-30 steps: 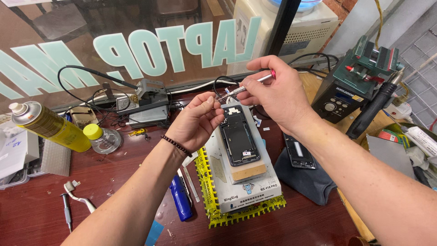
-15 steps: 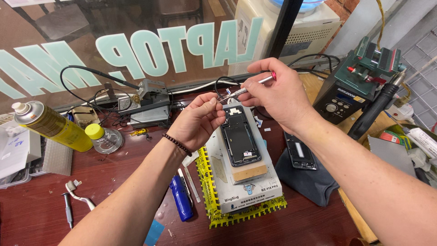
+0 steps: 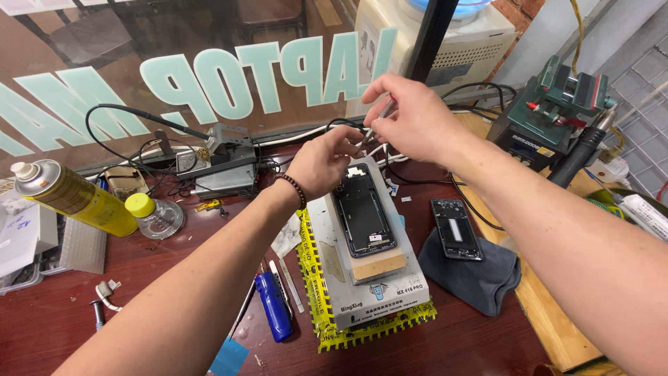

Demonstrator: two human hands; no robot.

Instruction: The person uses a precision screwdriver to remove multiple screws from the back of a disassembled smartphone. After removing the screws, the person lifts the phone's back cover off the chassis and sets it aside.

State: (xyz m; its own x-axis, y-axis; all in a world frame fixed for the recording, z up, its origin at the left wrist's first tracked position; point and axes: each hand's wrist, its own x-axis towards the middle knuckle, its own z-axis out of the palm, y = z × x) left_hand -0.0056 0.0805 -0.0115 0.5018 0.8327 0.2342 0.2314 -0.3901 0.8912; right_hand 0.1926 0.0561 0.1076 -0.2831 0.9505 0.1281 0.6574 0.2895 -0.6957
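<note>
Just below both hands, an opened phone frame (image 3: 364, 216) is lying on a wooden block atop a grey heating pad (image 3: 376, 292). The left hand (image 3: 324, 161) is pinching its fingertips narrowly at the tip of thin metal tweezers (image 3: 376, 125). The right hand (image 3: 410, 115), fingers curled, is gripping the tweezers' upper end, just beyond.

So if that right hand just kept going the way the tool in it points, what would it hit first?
Most likely the left hand: the thin tool in the right hand slants down-left, its tip at the left hand's fingertips. Past them lies the opened phone, though depth is hard to judge.
</note>
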